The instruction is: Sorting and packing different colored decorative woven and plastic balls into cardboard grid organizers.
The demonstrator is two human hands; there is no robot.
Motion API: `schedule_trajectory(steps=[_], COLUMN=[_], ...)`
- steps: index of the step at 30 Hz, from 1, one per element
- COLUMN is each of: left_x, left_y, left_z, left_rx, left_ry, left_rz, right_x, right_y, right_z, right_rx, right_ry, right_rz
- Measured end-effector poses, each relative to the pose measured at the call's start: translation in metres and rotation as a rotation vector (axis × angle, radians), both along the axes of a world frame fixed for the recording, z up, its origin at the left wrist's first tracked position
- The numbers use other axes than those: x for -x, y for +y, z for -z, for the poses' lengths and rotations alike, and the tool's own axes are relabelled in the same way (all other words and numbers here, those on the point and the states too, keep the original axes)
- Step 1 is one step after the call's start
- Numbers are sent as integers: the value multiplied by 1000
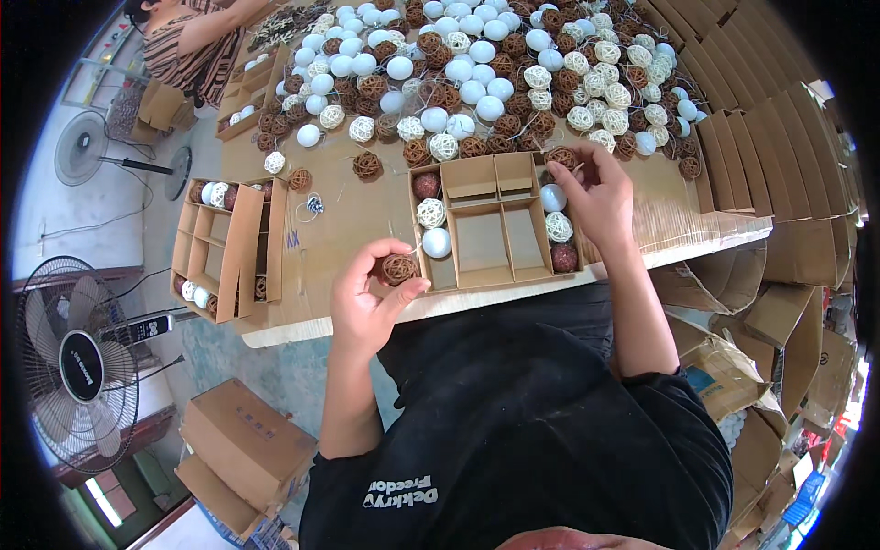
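Observation:
A divided cardboard box lies in front of me on the table. Down its left column sit a dark red ball, a white woven ball and a smooth white ball. Its right column has a smooth white ball, a white woven ball and a dark red ball. My left hand holds a brown woven ball beside the box's near left corner. At the far right corner, my right hand grips another brown woven ball between thumb and fingers.
A big pile of white and brown balls covers the table's far side. Filled boxes stand at the left edge. Stacked cardboard trays line the right. A fan stands left; another person works at the far left.

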State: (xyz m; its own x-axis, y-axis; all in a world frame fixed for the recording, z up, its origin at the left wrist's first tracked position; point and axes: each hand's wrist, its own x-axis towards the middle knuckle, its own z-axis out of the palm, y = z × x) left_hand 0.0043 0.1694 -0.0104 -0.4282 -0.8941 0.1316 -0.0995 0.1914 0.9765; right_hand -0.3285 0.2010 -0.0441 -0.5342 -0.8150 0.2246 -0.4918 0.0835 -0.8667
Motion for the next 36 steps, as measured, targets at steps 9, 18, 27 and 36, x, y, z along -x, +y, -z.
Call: schedule_trajectory(steps=[9, 18, 27, 36], left_x=[11, 10, 16, 15], left_y=[-2, -5, 2, -4], left_z=[-6, -1, 9, -2], left_rx=[323, 388, 192, 350], left_ry=[-215, -104, -17, -354], left_rz=[0, 23, -55, 35], right_x=[-3, 14, 22, 12], right_y=[-1, -14, -43, -23], right_z=[-29, -37, -18, -13], right_rx=[-200, -291, -250, -18], right_ry=[425, 671, 625, 351], right_rz=[-129, -300, -204, -58])
